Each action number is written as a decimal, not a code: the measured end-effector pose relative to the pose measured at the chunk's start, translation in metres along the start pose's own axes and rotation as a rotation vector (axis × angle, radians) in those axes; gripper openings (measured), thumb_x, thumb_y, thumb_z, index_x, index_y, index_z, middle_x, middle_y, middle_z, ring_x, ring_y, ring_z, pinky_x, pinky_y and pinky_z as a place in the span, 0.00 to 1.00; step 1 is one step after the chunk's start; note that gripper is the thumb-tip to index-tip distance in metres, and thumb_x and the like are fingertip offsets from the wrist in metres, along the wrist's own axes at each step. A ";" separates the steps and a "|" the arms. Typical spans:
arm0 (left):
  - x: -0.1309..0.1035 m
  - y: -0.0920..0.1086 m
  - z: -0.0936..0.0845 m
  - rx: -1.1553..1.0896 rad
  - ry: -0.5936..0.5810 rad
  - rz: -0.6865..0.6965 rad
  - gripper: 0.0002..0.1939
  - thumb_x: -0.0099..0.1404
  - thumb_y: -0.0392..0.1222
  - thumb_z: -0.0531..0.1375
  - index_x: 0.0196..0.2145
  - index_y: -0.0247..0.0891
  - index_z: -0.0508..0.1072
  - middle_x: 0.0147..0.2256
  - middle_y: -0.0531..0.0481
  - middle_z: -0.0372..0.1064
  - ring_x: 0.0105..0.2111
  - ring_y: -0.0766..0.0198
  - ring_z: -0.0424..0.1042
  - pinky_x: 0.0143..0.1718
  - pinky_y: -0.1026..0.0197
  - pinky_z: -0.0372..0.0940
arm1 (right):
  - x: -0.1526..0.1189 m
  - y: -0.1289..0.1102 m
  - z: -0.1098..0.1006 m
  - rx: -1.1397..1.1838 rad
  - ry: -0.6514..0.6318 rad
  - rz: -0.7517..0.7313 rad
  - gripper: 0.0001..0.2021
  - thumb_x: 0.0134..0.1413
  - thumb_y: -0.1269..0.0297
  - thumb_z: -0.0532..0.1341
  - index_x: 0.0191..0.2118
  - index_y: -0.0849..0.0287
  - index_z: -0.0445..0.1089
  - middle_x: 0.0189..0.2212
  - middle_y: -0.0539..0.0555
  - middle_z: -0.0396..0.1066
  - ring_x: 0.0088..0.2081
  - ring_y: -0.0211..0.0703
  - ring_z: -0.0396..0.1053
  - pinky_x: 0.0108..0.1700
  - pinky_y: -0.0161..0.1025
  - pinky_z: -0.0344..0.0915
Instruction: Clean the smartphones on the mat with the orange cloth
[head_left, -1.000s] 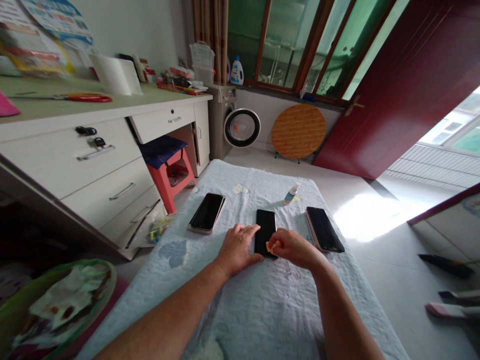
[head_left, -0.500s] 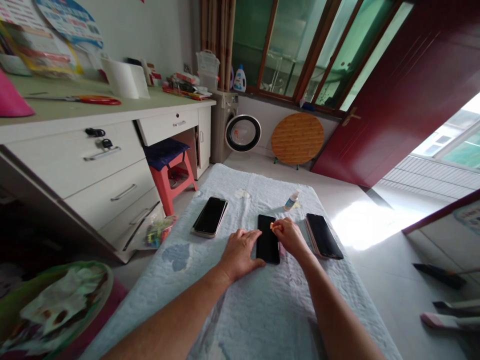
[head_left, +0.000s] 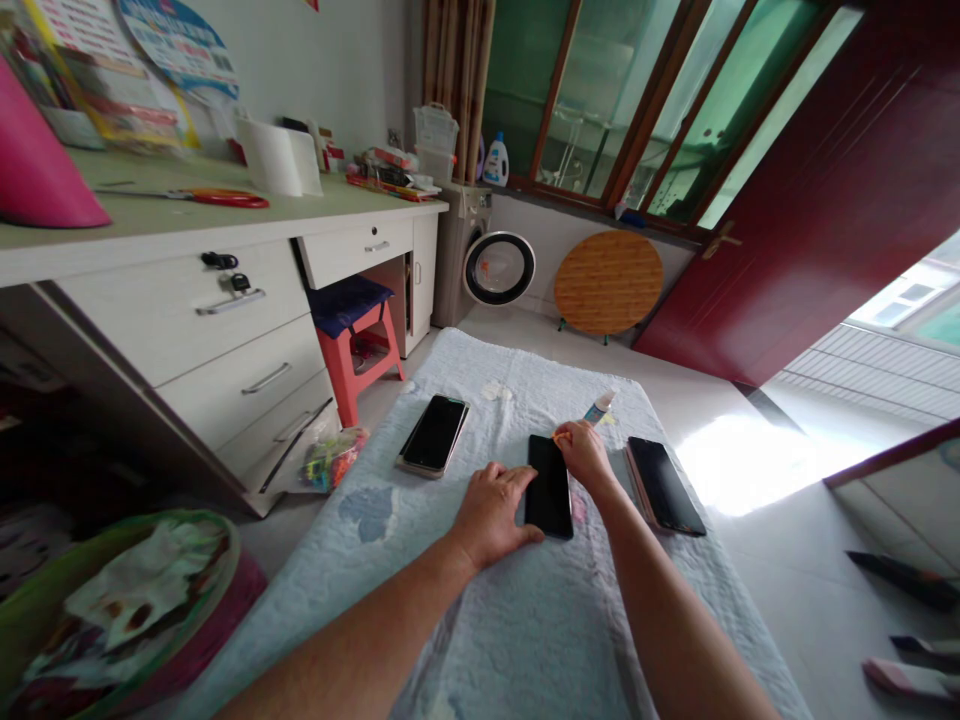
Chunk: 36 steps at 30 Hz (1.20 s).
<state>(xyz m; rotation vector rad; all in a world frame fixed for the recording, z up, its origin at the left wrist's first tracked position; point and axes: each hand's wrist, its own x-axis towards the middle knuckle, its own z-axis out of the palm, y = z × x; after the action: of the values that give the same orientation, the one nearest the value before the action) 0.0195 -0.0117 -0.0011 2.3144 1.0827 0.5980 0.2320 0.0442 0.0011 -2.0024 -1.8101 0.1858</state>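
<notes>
A black smartphone (head_left: 549,490) lies face up on the cloth-covered table, in front of me. My left hand (head_left: 495,510) rests along its left side, fingers stretched and thumb at the near edge, holding nothing. At the phone's upper right corner, my right hand (head_left: 585,455) pinches a small orange cloth (head_left: 560,437), mostly hidden by the fingers. Just beyond that hand a small spray bottle (head_left: 600,406) is partly covered by it. Another phone in a case (head_left: 433,435) lies to the left, and a third phone (head_left: 664,485) with a pinkish case lies to the right.
A pale blue patterned cloth (head_left: 480,640) covers the table. A waste bin (head_left: 244,570) stands on the floor at lower left. Beyond are a red stool (head_left: 352,360), a white desk (head_left: 187,345) and a washing machine with its door open (head_left: 500,268).
My right hand has moved up along the phone with the orange cloth, to its top right corner. The left hand stays beside the phone. The whole view has shifted slightly.
</notes>
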 end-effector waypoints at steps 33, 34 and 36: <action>0.000 0.001 0.000 0.041 -0.011 -0.012 0.39 0.49 0.58 0.68 0.56 0.43 0.64 0.53 0.47 0.67 0.49 0.48 0.63 0.48 0.50 0.58 | 0.007 -0.044 -0.001 -0.130 -0.190 -0.183 0.13 0.58 0.73 0.52 0.39 0.62 0.74 0.38 0.59 0.67 0.40 0.43 0.67 0.44 0.34 0.57; 0.000 0.001 0.000 0.042 -0.009 -0.014 0.40 0.49 0.58 0.68 0.56 0.43 0.64 0.53 0.47 0.67 0.49 0.48 0.63 0.48 0.50 0.58 | 0.006 -0.044 -0.001 -0.130 -0.190 -0.189 0.13 0.58 0.73 0.52 0.39 0.62 0.74 0.38 0.59 0.67 0.40 0.43 0.67 0.44 0.34 0.57; -0.001 0.002 0.000 0.045 -0.007 -0.015 0.40 0.48 0.56 0.69 0.56 0.43 0.63 0.53 0.48 0.67 0.49 0.48 0.63 0.48 0.50 0.59 | 0.002 -0.045 -0.003 -0.131 -0.193 -0.208 0.12 0.58 0.73 0.52 0.38 0.62 0.73 0.37 0.59 0.67 0.40 0.42 0.66 0.44 0.34 0.57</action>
<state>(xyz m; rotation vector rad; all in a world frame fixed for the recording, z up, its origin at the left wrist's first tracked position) 0.0202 -0.0131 -0.0004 2.3431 1.1193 0.5646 0.1924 0.0478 0.0215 -1.9210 -2.1893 0.2082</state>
